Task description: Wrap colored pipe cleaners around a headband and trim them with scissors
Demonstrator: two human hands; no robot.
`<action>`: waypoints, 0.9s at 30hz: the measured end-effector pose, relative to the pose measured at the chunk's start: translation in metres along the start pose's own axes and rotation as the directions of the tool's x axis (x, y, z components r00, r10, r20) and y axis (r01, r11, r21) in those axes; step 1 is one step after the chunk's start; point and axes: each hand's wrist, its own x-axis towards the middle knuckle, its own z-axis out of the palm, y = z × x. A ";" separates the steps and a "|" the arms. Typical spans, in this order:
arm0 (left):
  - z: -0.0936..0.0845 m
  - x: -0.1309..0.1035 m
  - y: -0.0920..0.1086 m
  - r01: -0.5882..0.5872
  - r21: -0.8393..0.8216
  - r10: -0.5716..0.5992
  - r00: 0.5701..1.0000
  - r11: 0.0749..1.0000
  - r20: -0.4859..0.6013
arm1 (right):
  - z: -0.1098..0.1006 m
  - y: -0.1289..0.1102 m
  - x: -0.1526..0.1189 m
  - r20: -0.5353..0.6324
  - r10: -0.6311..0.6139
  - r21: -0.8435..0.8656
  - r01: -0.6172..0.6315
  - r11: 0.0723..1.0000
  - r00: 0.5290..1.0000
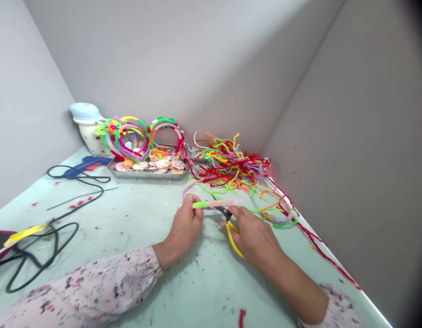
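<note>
My left hand (187, 222) is closed on one end of a fuzzy pipe-cleaner strip (216, 204), bright green near my fingers and pale pink further right. The strip stretches level toward my right hand (253, 230), its far end slightly blurred. Scissors (230, 231) with yellow handles and dark blades sit in my right hand, with the blades pointing up and left against the underside of the strip. Whether the blades are parted cannot be made out. Beyond my hands spreads a tangled heap of coloured pipe cleaners (231, 161).
Behind stands a metal tray (145, 174) of seashells (161, 163), with fuzzy headbands (129, 136) resting on it. At left are a blue glue gun (83, 168), its black cord (57, 248), a lidded white cup (91, 134) and a yellow-handled tool (26, 233). Grey walls enclose the table.
</note>
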 end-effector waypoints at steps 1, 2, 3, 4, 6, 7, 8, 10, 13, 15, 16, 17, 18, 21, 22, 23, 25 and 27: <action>0.000 0.001 -0.001 -0.002 0.001 0.002 1.000 1.000 -0.012 | 0.000 0.001 0.000 -0.002 0.005 -0.004 -0.005 1.000 1.000; 0.000 0.001 -0.001 -0.006 0.001 0.006 1.000 1.000 -0.026 | 0.000 0.001 0.000 0.001 0.011 -0.010 -0.011 1.000 1.000; 0.000 0.002 -0.002 -0.009 0.002 0.009 0.999 1.000 -0.040 | 0.000 0.002 0.000 0.007 0.019 -0.015 -0.019 1.000 1.000; 0.000 0.002 -0.003 -0.011 0.000 0.011 0.999 1.000 -0.049 | 0.000 0.002 0.000 0.010 0.024 -0.018 -0.024 1.000 1.000; 0.000 0.004 -0.004 -0.016 -0.006 0.015 0.998 1.000 -0.058 | 0.001 0.003 0.000 0.005 0.025 -0.021 -0.025 0.999 1.000; -0.001 0.004 -0.005 -0.019 -0.008 0.019 0.998 1.000 -0.060 | 0.001 0.003 0.000 -0.002 0.021 -0.022 -0.021 1.000 1.000; -0.001 0.004 -0.005 -0.024 -0.012 0.023 0.998 1.000 -0.059 | 0.001 0.003 0.000 -0.009 0.015 -0.024 -0.015 1.000 1.000; -0.001 0.004 -0.006 -0.032 -0.019 0.031 0.998 0.999 -0.059 | 0.001 0.003 0.000 -0.014 0.007 -0.031 -0.007 0.999 1.000; -0.001 0.004 -0.004 -0.033 -0.025 0.032 0.998 0.999 -0.053 | 0.001 0.002 0.000 -0.006 0.011 -0.044 -0.011 0.999 1.000; -0.001 0.003 -0.003 -0.029 -0.028 0.028 0.999 0.999 -0.045 | 0.000 0.002 0.001 0.005 0.015 -0.049 -0.015 0.999 1.000; -0.001 0.003 -0.002 -0.026 -0.030 0.025 0.999 0.999 -0.041 | 0.000 0.002 0.001 0.012 0.017 -0.050 -0.017 0.999 1.000; -0.001 0.002 -0.001 -0.024 -0.032 0.023 0.999 0.999 -0.037 | -0.001 0.002 0.001 0.019 0.019 -0.049 -0.018 0.999 1.000; -0.001 0.002 -0.001 -0.021 -0.034 0.020 0.999 0.999 -0.032 | -0.001 0.002 0.000 0.024 0.020 -0.049 -0.019 0.999 1.000; -0.001 0.002 0.000 -0.011 -0.037 0.011 1.000 0.999 -0.018 | 0.000 0.003 0.000 0.030 0.019 -0.042 -0.018 0.999 0.999; -0.001 0.002 0.000 -0.009 -0.036 0.008 1.000 0.999 -0.015 | 0.000 0.004 0.000 0.028 0.017 -0.039 -0.015 0.999 0.999; -0.002 0.001 0.001 -0.009 -0.036 0.008 1.000 0.999 -0.014 | 0.001 0.005 0.000 0.027 0.015 -0.037 -0.014 0.999 1.000; -0.001 0.001 0.001 -0.015 -0.037 0.014 1.000 0.999 -0.015 | 0.002 0.006 0.001 0.024 0.013 -0.039 -0.012 0.999 1.000; -0.001 0.001 0.000 -0.020 -0.036 0.019 1.000 0.999 -0.012 | 0.002 0.006 0.001 0.024 0.011 -0.048 -0.010 0.999 1.000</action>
